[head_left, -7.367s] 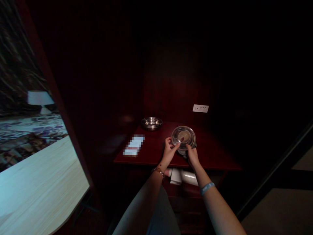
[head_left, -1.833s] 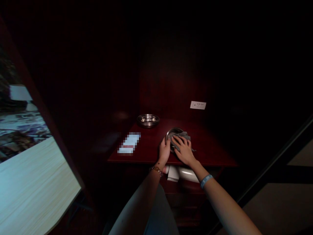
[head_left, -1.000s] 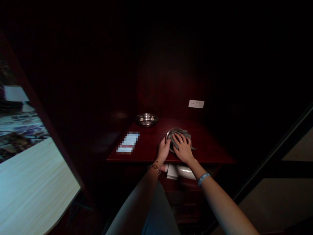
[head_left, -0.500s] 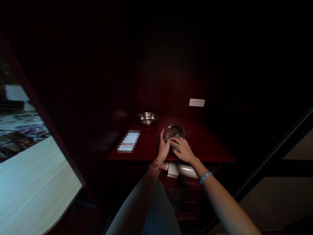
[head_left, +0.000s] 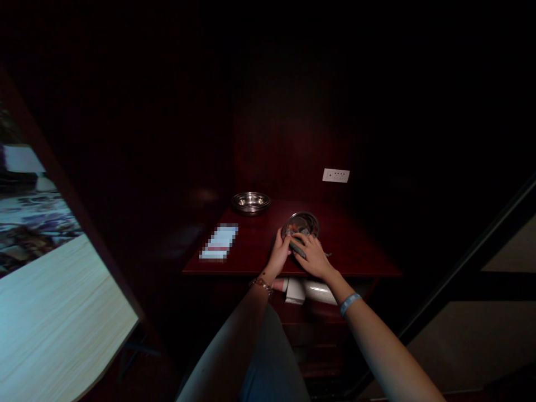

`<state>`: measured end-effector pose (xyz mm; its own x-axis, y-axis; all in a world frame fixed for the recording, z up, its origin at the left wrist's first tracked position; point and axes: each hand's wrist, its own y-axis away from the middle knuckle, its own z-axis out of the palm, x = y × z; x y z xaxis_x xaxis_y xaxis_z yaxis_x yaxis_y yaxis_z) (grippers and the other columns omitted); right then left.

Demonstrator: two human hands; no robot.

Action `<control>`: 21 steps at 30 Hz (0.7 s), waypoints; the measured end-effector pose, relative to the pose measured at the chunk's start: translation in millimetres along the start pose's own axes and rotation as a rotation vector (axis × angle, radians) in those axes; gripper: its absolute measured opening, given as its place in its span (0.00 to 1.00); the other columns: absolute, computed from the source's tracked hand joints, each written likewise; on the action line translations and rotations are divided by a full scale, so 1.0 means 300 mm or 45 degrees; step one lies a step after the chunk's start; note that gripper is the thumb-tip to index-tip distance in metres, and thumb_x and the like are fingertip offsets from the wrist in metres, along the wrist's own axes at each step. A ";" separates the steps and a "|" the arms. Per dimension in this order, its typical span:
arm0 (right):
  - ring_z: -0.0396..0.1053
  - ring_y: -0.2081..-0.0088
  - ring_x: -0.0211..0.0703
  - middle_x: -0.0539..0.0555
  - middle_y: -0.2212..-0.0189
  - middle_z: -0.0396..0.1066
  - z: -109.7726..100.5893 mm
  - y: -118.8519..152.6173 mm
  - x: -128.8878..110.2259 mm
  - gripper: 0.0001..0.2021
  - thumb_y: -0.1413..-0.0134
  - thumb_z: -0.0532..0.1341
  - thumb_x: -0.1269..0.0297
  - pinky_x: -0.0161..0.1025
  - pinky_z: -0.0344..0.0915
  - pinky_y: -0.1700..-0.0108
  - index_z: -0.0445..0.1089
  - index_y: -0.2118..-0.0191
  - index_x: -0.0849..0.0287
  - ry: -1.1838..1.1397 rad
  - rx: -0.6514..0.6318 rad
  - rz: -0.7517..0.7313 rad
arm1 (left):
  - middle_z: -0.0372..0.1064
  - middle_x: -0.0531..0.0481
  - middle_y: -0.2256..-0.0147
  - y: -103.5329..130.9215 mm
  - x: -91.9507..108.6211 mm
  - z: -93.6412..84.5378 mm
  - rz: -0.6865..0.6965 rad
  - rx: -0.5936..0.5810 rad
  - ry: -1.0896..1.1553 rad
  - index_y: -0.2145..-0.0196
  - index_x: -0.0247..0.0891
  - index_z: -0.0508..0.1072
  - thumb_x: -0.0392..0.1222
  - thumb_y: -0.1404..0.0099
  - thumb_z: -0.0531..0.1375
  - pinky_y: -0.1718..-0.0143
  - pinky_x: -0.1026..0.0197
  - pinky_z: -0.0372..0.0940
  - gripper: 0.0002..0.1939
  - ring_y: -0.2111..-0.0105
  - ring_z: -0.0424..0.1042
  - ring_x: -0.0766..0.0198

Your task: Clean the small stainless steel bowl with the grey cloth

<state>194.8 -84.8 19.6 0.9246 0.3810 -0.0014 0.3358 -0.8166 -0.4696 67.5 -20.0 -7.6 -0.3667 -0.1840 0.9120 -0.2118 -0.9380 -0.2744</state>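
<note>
Metal bowl (head_left: 310,218), one, round and shiny, located over the near middle of the dark red desk (head_left: 355,252); whether its base is rested on the desktop cannot be told. Its near left side is gripped by the left hand (head_left: 279,254), the fingers being closed in on the wall and partly hidden. Grey cloth (head_left: 298,249), one, bunched at the near rim and partly inside the bowl; it is held under the right hand (head_left: 312,259), whose fingers are bent over it, set close together. A beaded bracelet (head_left: 261,283) is worn at the left wrist, a blue wristband (head_left: 350,304) at the right. Metal dishes (head_left: 251,201), nested, are placed at the far left of the desk. A pale, pixelated rectangle (head_left: 219,242) is seen nearer, by the left edge. A white socket plate (head_left: 336,175) is fixed to the far panel, right of centre. Below the desktop, a white box (head_left: 295,291) and a pale, shiny cylinder (head_left: 320,291) are stored side by side. A white-shaded lamp (head_left: 23,159) is seen at far left.
</note>
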 end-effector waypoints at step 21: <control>0.53 0.43 0.54 0.54 0.45 0.67 0.043 0.003 0.008 0.19 0.39 0.54 0.61 0.52 0.49 0.40 0.67 0.43 0.51 0.141 0.124 0.266 | 0.74 0.43 0.55 -0.009 -0.013 -0.003 0.130 0.145 -0.171 0.41 0.36 0.65 0.41 0.39 0.56 0.67 0.61 0.72 0.28 0.64 0.74 0.61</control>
<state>194.9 -79.0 7.7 0.9880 0.1540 -0.0133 0.1212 -0.8249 -0.5522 68.7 -16.5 -10.5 -0.2553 -0.3105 0.9156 -0.0726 -0.9382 -0.3384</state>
